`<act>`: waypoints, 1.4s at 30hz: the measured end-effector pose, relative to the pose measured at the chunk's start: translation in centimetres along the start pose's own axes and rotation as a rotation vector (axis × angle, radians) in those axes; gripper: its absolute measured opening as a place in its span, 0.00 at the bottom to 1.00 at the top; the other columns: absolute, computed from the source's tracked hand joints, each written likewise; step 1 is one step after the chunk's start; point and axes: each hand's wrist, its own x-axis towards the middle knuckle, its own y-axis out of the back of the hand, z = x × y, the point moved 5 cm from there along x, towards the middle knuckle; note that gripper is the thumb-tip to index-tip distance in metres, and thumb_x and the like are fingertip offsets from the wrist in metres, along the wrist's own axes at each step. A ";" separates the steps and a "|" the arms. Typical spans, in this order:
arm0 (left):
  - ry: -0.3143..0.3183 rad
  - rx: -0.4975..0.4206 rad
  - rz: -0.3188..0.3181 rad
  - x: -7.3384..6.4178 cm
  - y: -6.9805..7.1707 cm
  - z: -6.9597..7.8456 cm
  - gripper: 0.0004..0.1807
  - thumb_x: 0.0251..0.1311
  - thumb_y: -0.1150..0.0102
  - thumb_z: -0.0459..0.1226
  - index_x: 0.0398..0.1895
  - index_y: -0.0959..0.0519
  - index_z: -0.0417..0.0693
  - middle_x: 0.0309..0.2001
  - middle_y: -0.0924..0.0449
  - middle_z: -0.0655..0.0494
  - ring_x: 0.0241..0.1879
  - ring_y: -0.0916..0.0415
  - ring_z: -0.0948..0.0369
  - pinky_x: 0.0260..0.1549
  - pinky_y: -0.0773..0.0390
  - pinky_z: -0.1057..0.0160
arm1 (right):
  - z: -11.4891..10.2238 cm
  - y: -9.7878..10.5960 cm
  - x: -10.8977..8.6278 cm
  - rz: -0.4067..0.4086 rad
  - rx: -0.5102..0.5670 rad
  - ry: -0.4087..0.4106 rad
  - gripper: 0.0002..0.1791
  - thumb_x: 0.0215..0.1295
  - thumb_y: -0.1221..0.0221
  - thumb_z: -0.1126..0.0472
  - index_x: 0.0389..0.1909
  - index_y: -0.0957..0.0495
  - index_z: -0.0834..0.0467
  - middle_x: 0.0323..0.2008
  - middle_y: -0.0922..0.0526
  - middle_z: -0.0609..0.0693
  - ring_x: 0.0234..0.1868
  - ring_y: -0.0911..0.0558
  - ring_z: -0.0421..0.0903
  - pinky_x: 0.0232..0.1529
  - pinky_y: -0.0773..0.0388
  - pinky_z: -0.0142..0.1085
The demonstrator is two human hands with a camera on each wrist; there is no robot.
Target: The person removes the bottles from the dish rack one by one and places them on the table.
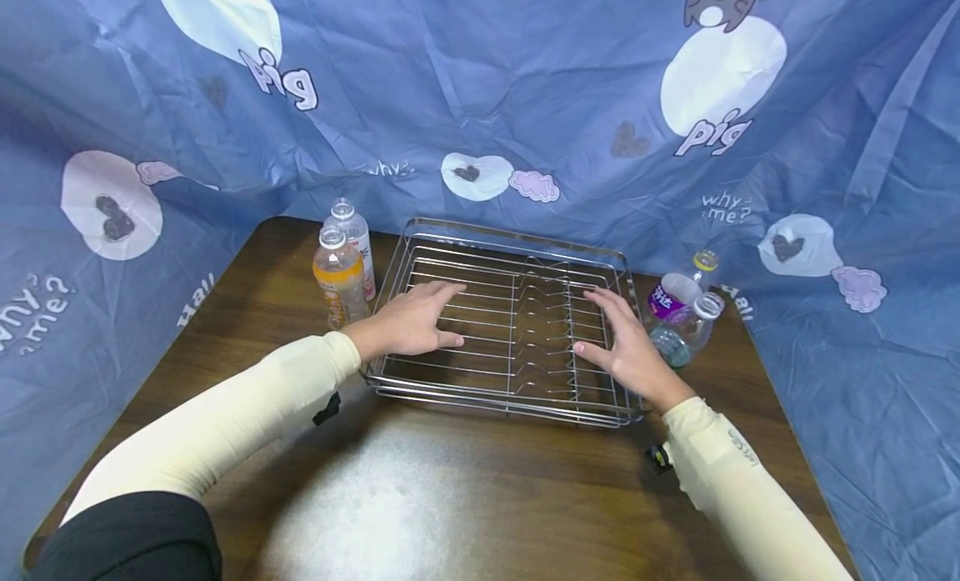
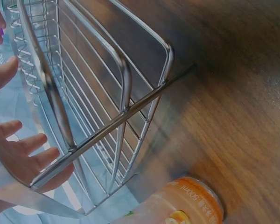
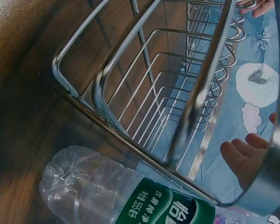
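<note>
A metal wire dish rack point(image 1: 504, 402) stands on the table, with a row of wavy plate dividers point(image 1: 534, 323) right of its middle. My left hand point(image 1: 408, 321) is over the rack's left side, thumb apart from the fingers and nothing held. Over the right side hangs my right hand point(image 1: 628, 348), its fingers and thumb also spread around bare air. In the left wrist view, the fingers point(image 2: 37, 149) overlap the rack's end rail. The right wrist view has the right fingers point(image 3: 245, 154) beyond the rack's rim point(image 3: 205, 79).
Left of the rack stand an orange-labelled bottle point(image 1: 339, 274) and a clear bottle point(image 1: 360, 235) behind it. Several bottles are grouped at the right, among them a purple-labelled one point(image 1: 666, 302) and a green-labelled one point(image 3: 163, 205). A blue patterned cloth point(image 1: 525, 106) hangs behind the wooden table point(image 1: 480, 481).
</note>
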 end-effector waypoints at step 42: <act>-0.118 0.285 -0.032 -0.6 0.0 1.8 0.47 0.67 0.56 0.68 0.82 0.52 0.59 0.81 0.60 0.47 0.79 0.67 0.45 0.71 0.56 0.31 | -1.4 -0.4 0.4 -0.079 -0.411 0.137 0.48 0.63 0.35 0.42 0.78 0.43 0.57 0.77 0.46 0.64 0.76 0.47 0.65 0.72 0.48 0.64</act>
